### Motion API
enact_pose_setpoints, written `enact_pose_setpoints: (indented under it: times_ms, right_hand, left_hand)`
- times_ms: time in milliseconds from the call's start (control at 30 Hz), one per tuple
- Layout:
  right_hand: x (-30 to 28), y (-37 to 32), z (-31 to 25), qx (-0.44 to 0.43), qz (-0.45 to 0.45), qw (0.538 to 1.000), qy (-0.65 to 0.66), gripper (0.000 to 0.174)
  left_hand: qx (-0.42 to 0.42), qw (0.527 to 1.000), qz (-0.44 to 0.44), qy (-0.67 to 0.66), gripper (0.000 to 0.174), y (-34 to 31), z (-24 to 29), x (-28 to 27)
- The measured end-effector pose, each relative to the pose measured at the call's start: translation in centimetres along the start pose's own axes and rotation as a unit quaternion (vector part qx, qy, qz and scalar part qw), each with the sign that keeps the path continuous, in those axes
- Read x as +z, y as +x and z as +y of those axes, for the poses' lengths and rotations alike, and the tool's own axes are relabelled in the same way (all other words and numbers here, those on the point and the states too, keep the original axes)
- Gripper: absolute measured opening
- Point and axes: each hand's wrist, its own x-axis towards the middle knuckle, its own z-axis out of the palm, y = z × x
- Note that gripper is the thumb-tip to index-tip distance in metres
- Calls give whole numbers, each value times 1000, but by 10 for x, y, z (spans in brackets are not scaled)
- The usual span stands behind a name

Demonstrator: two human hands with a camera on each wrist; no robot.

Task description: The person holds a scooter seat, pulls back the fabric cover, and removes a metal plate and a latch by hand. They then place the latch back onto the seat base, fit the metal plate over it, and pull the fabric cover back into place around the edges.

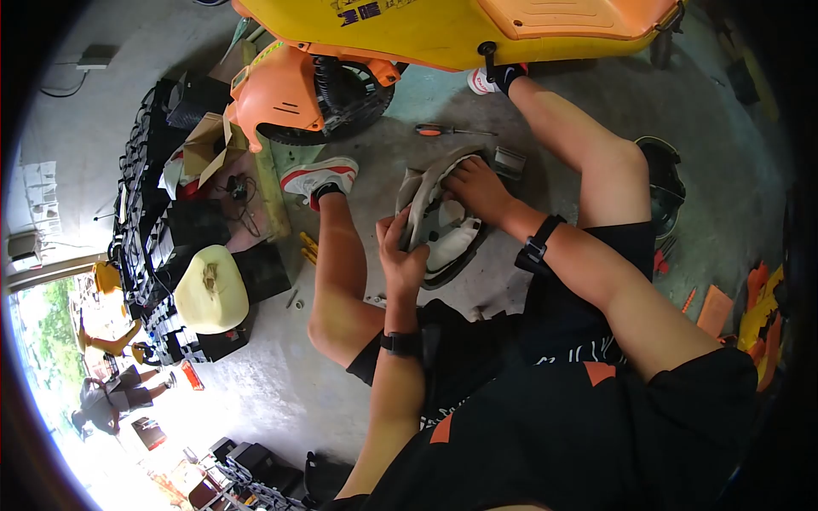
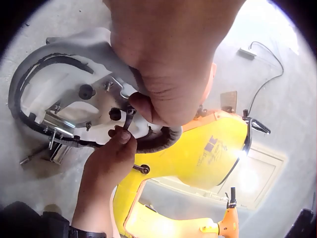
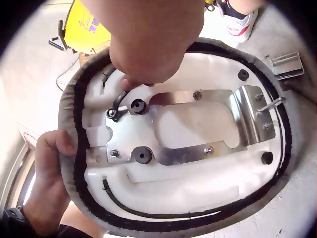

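A concrete floor [image 1: 273, 375] is forming the work surface, with a yellow and orange scooter [image 1: 400, 30] standing beyond the seat [image 1: 450, 249]. A screwdriver [image 1: 432, 130] is lying on the scooter side of the seat, and a small metal channel piece [image 3: 287, 65] is resting just beside the seat's rim. The seat is sitting between the person's legs, its white underside exposed.

Hands: the left hand [image 1: 402, 258] is gripping the seat's rim. The right hand [image 1: 479, 192] is holding a small wrench [image 3: 119, 102], whose end is meeting a stud fastener [image 3: 111, 113] at one corner of the seat's metal bracket [image 3: 133, 131].

Progress: the grey cover [image 3: 71, 114] is wrapping over the seat's edge. The bracket is lying in place on the seat, and fasteners are showing at its other studs, including the near corner [image 3: 115, 153] and the middle [image 3: 209, 150]. Four black rubber buffers are sitting on the seat's underside. The work is apparently standing at the fastener stage, with one corner receiving attention. Tightness is not verifiable, nor is the turning direction, so the number of fasteners outstanding is remaining undetermined. The seat is lying apart from the scooter.
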Motion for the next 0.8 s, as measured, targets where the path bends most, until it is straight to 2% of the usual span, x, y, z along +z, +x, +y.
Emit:
enact_pose_setpoints:
  times_ms: [67,133,200,267,533,600,733,800]
  right_hand:
    - [-2,0,1,21,-59,998,15,24]
    - [-3,2,0,13,-35,999,13,22]
    - [-3,1,-1,4,-13,1000,9,20]
    - [2,-3,-7,86,-94,991,44,22]
    - [-3,2,0,81,-108,987,86,24]
    - [-4,1,2,83,-110,986,94,24]
    - [0,-2,-1,80,-72,988,108,24]
    - [0,-3,-4,77,-55,989,110,24]
  left_hand:
    - [-2,1000,1,-2,67,0,2,0]
    - [-7,1000,2,-7,65,0,1,-1]
    - [0,1000,8,9,70,1,-3,0]
    - [-6,1000,11,-2,71,1,-6,1]
    - [-12,1000,9,11,71,-2,-5,0]
    - [8,1000,6,3,71,-1,-5,0]
    - [1,1000,7,8,71,-2,-2,1]
    - [2,1000,15,-4,63,-3,-1,1]
